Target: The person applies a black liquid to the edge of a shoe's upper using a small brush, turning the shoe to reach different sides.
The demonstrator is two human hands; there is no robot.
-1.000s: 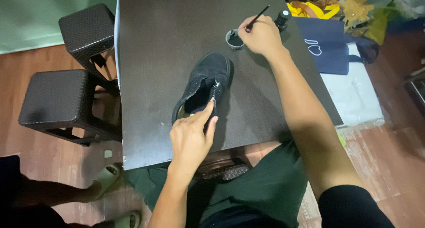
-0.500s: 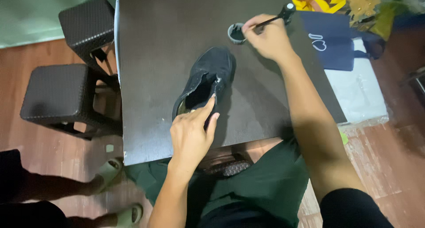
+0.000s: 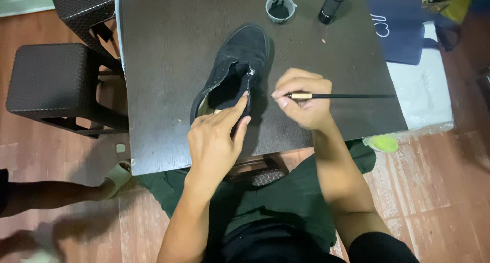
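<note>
A black suede shoe [image 3: 236,71] lies on the dark bench [image 3: 163,89], toe pointing away from the person and heel toward them, its opening facing up with a pale insole showing inside. The left hand [image 3: 214,140] rests at the heel end of the shoe, its fingers stretched forward and pressing on the rim of the opening on the side nearer the other hand, so it steadies the shoe rather than closing round it. Just beside it, the right hand [image 3: 303,102] pinches a thin black paintbrush [image 3: 339,96] between thumb and fingertips; the brush lies nearly level, its pale ferrule at the fingertips, its tip aimed at the shoe's side just beyond the left fingertips, its long handle running out past the right hand away from the shoe. Whether the tip touches the shoe cannot be told.

Beyond both hands, past the shoe's toe, stands a small round cup [image 3: 280,8] with dark liquid in it, and just to the outer side of that a black bottle [image 3: 333,3]. Further out beyond the right hand, off the bench edge, sits a navy cloth bag [image 3: 403,23] on a pale block. On the far side of the left hand, beside the bench, stand two dark woven stools [image 3: 51,79]. Below the hands, the person's dark green shorts [image 3: 286,196] show over a reddish wooden floor [image 3: 439,191], and a sandalled foot [image 3: 115,177] of another person shows out past the left arm.
</note>
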